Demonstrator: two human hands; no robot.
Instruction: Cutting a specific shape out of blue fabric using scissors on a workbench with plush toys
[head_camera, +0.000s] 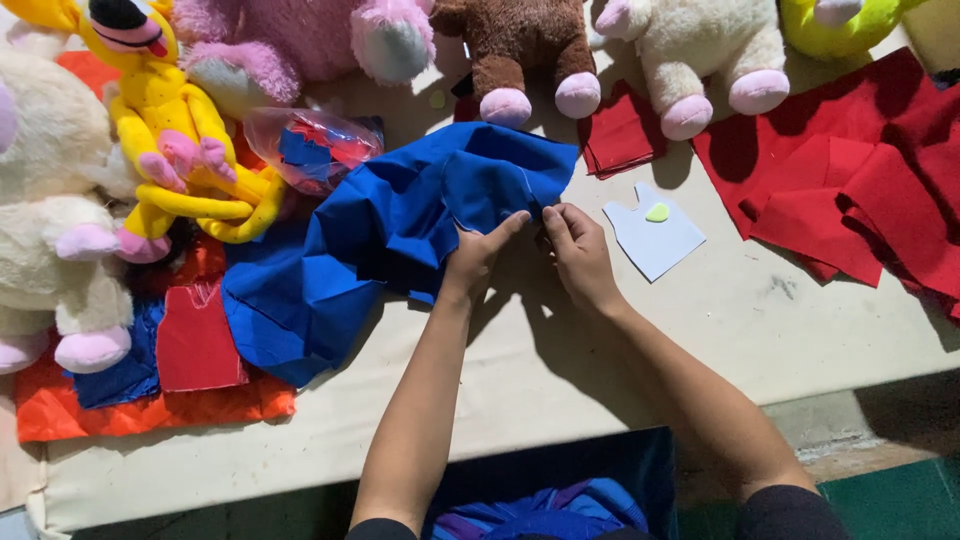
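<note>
Blue cloth (400, 240) at frame centre is being pinched along its lower edge, left hand (475, 258) and right hand (578, 255) grips both closing on it to keep the edge taut on the surface (600, 370).

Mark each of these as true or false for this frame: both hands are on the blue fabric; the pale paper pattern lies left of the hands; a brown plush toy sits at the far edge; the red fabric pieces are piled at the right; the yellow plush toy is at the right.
1. Both hands are on the blue fabric. True: the left hand and the right hand both pinch its edge.
2. The pale paper pattern lies left of the hands. False: it lies to their right, with a small green piece on it.
3. A brown plush toy sits at the far edge. True.
4. The red fabric pieces are piled at the right. True.
5. The yellow plush toy is at the right. False: it is at the left.
</note>
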